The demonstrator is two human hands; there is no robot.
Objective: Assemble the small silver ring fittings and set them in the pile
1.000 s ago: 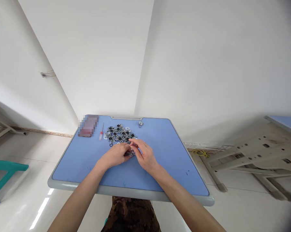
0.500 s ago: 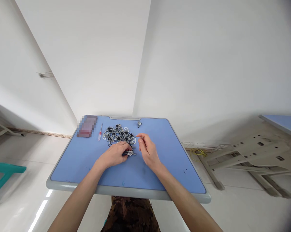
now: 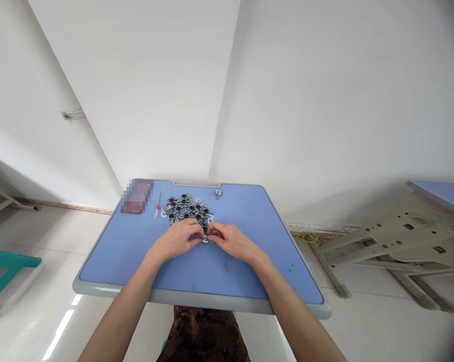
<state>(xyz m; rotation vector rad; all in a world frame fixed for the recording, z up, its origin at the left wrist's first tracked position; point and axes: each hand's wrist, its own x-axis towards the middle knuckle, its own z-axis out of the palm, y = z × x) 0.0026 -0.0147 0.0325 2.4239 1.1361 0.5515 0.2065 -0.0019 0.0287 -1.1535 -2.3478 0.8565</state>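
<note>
Screwdriver [image 3: 157, 206] lying on the blue desk [image 3: 219, 274], left of a messy pile of metal parts [image 3: 185, 207]. Left hand [image 3: 177, 239] has its fingers pinched on a small metal piece [image 3: 205, 239] at the pile's near edge. One loose part [image 3: 218, 193] sits well apart, up past the pile. Right hand's [image 3: 232, 243] fingers are narrow against the small piece, can't tell if gripping. Most parts are heaped, one's in hand, and finished ones? No clue.

Blue desk [image 3: 136, 261], grey rim. On it: pile of metal parts [image 3: 185, 207], lone part [image 3: 218, 193] beyond, screwdriver [image 3: 157, 207], blurred dark object [image 3: 138, 196] at left.
</note>
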